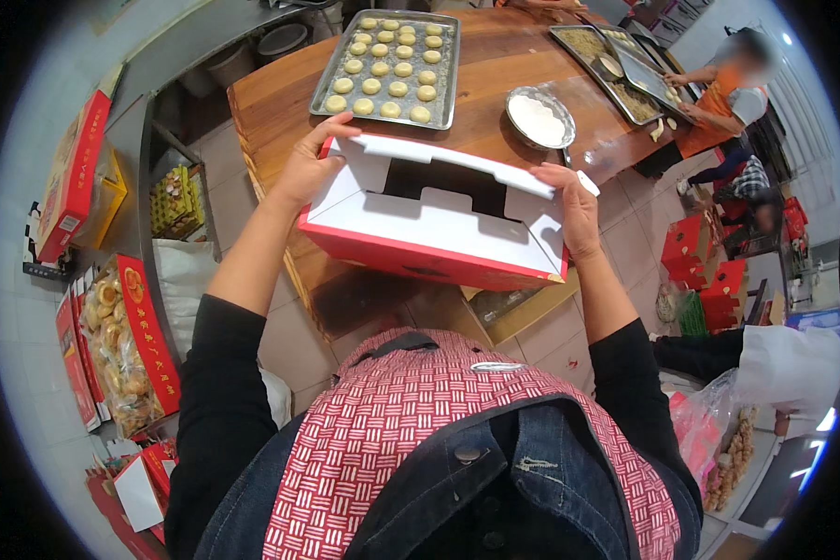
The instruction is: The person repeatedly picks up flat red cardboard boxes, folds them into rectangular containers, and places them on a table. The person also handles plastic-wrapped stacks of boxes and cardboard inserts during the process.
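Observation:
Between my hands is a red cardboard box [411, 254] with white inner flaps, partly folded and with a dark gap at its top. My left hand [310, 163] grips its far left corner, thumb on the white flap and fingers along the edge. At the far right corner, my right hand [574, 210] is closed on the cardboard. The box is held up over the near edge of a wooden table [280, 93]. Just beyond it lies a metal tray [453, 93] with rows of round, pale dough pieces [371, 86]. What is inside the box is hidden.
A metal bowl of white flour [539, 119] stands right of the tray. Further right, a person in an orange apron [719, 98] works beside more trays [607, 75]. On my left are a red box with bagged pastries [126, 345] and a yellow crate [177, 201]. Red boxes [700, 252] sit at right.

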Demonstrator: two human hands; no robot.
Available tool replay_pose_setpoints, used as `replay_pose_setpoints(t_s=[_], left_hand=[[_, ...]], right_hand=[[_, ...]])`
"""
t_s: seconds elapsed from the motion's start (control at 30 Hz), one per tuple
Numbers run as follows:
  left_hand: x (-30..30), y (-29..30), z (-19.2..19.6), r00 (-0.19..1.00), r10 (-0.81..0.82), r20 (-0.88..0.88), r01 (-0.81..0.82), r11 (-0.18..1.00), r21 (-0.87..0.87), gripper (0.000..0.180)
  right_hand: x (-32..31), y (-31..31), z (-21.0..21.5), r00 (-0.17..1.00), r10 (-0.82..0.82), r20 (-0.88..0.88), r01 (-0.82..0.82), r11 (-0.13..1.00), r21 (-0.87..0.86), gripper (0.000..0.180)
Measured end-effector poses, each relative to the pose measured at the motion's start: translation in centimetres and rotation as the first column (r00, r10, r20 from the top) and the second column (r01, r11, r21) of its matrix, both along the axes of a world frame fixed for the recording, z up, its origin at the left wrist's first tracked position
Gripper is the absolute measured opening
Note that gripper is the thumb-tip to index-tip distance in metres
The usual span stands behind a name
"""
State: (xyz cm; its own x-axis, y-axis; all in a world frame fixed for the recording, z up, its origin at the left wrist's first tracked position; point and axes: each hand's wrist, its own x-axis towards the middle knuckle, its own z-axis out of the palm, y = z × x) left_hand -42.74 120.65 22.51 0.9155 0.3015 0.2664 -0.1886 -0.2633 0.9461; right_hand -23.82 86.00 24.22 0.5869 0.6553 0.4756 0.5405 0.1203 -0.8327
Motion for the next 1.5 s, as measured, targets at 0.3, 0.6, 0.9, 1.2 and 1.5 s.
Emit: replay_pose_setpoints(t_s=[0.3,0.6,0.9,1.2,1.5], left_hand=[[-0.1,-2.4,2.7,0.959,0.145,-0.245,0.008,0.848,0.530,0.066],[0.4,-3.0,3.7,0.905,0.256,-0.340,0.076,0.689,0.721,0.056],[-4.2,-1.2,-4.0,0.814,-0.158,-0.558,-0.205,0.823,-0.531,0.060],[-3.9,0.2,5.6,0.924,-0.265,0.275,0.378,0.738,-0.559,0.057],[-6.4,-5.0,-7.0,0.958,0.164,0.234,0.002,0.816,-0.578,0.056]], right_hand=[[-1.1,1.4,3.6,0.920,-0.051,0.388,0.352,0.541,-0.764,0.063],[-3.8,2.6,3.8,0.820,-0.001,0.572,0.503,0.479,-0.720,0.060],[-3.6,-3.9,-2.3,0.362,-0.253,-0.897,0.001,0.963,-0.271,0.059],[2.8,-1.7,2.6,0.538,0.102,-0.837,0.063,0.985,0.161,0.062],[-0.3,1.1,-7.5,0.831,-0.097,-0.548,0.097,0.995,-0.029,0.052]])
